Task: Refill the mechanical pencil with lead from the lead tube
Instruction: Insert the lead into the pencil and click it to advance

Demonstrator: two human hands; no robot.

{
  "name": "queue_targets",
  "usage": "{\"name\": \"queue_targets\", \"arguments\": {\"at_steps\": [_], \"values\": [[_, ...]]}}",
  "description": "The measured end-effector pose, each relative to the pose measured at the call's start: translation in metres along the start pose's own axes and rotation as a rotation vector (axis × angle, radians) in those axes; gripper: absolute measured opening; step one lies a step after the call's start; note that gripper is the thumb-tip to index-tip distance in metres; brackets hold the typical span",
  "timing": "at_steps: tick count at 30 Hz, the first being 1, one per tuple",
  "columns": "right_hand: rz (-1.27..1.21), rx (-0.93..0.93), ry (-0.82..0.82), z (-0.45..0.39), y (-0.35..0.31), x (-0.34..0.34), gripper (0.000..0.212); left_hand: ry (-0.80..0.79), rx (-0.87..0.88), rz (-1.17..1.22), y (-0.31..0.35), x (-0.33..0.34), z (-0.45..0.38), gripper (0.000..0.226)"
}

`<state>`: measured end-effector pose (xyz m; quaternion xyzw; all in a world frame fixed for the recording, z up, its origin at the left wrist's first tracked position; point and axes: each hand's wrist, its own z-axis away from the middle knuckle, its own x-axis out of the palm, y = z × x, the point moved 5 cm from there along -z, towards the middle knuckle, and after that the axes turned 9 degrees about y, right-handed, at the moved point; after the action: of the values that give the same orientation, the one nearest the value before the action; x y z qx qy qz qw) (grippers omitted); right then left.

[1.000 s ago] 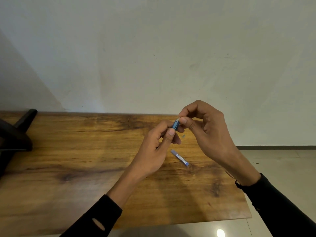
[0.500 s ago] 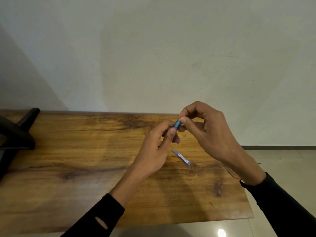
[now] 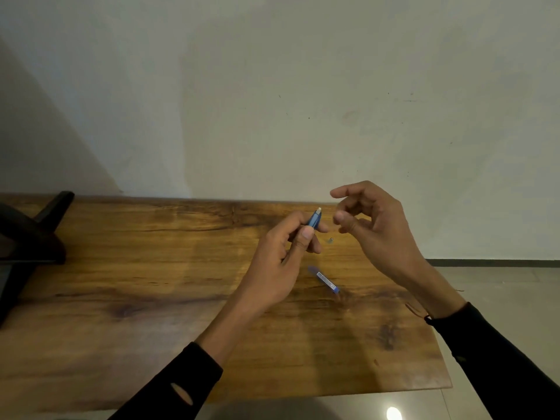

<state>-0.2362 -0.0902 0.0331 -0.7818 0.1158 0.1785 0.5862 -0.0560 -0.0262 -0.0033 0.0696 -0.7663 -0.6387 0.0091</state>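
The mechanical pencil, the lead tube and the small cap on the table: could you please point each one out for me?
mechanical pencil [image 3: 313,221]: head view, blue barrel above the left hand's fingers.
lead tube [image 3: 325,279]: head view, middle of its label.
small cap [image 3: 330,239]: head view, its centre.

My left hand [image 3: 281,262] pinches the blue mechanical pencil [image 3: 314,219] (white end up); my right hand [image 3: 375,225] hovers just beside it, fingers loose.

Blue mechanical pencil [image 3: 313,221] tilted, white end up, lead tube [image 3: 325,279] flat on table
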Motion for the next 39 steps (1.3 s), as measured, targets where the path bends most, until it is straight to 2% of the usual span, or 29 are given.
{"name": "queue_targets", "arguments": {"at_steps": [2, 4, 6, 8, 13, 16, 19, 21, 25, 28, 33, 39], "values": [[0.314, -0.023, -0.01, -0.001, 0.025, -0.001, 0.035, 0.011, -0.007, -0.013, -0.001, -0.001, 0.0, 0.027], [0.611, -0.033, -0.092, 0.001, 0.047, 0.005, 0.045, 0.019, -0.012, -0.019, -0.002, -0.003, -0.001, 0.027], [0.787, -0.029, -0.17, 0.005, 0.061, 0.011, 0.05, 0.022, -0.008, -0.027, -0.002, -0.004, -0.001, 0.027], [0.852, -0.035, -0.218, 0.007, 0.066, 0.017, 0.045, 0.022, -0.011, -0.031, -0.001, -0.004, -0.002, 0.027], [0.764, -0.001, -0.239, 0.006, 0.063, 0.028, 0.028, 0.019, -0.014, -0.006, -0.001, -0.004, -0.001, 0.026], [0.761, 0.001, -0.257, 0.008, 0.057, 0.035, 0.005, 0.021, -0.01, -0.005, -0.001, -0.005, -0.001, 0.026], [0.722, -0.001, -0.235, 0.007, 0.052, 0.034, 0.016, 0.018, -0.013, -0.003, -0.001, -0.006, -0.001, 0.026], [0.607, -0.001, -0.169, 0.001, 0.04, 0.027, 0.017, 0.024, -0.013, 0.003, 0.0, -0.007, -0.002, 0.026], [0.151, -0.075, -0.034, -0.016, -0.014, 0.008, 0.022, 0.032, -0.005, 0.017, 0.001, -0.007, -0.004, 0.026], [-0.009, -0.177, -0.064, -0.019, -0.054, 0.002, 0.013, 0.025, -0.016, 0.009, 0.0, -0.006, -0.003, 0.026], [0.151, -0.264, -0.187, -0.012, -0.076, 0.006, 0.007, 0.02, 0.005, -0.019, 0.002, -0.005, -0.001, 0.022], [0.242, -0.28, -0.188, -0.011, -0.079, 0.006, 0.01, 0.008, 0.01, -0.034, 0.002, -0.004, -0.001, 0.022]]}}
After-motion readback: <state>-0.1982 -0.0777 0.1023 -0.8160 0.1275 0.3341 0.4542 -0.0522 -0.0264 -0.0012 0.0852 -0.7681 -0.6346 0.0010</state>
